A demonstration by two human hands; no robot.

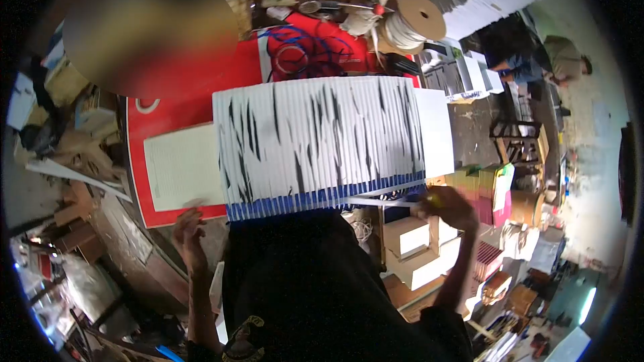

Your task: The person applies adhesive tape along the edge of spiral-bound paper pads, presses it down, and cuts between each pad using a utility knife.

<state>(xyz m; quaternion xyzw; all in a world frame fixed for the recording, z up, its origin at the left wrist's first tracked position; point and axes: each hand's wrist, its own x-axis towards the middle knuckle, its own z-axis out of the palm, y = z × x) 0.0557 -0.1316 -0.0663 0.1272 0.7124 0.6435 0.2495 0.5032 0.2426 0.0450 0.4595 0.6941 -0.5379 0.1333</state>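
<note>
A long stack of white-edged book blocks or pads (315,137) lies across the table in front of me, streaked with dark gaps. Along its near side runs a blue band (295,202) marked by the edges of the layers. My right hand (448,209) is closed at the stack's near right corner, around a slim tool with a yellow part and a long pale strip (382,202) reaching left along the blue band. My left hand (190,228) is off the stack's near left corner, fingers loosely bent and slightly blurred, with nothing visible in them.
Under the stack is a red board (174,117) with a pale sheet (181,171) at left. Behind are blue cord (322,43) and a spool (409,20). Cardboard boxes (419,248) stand at right; another person (563,57) is far right. A blurred patch covers the upper left.
</note>
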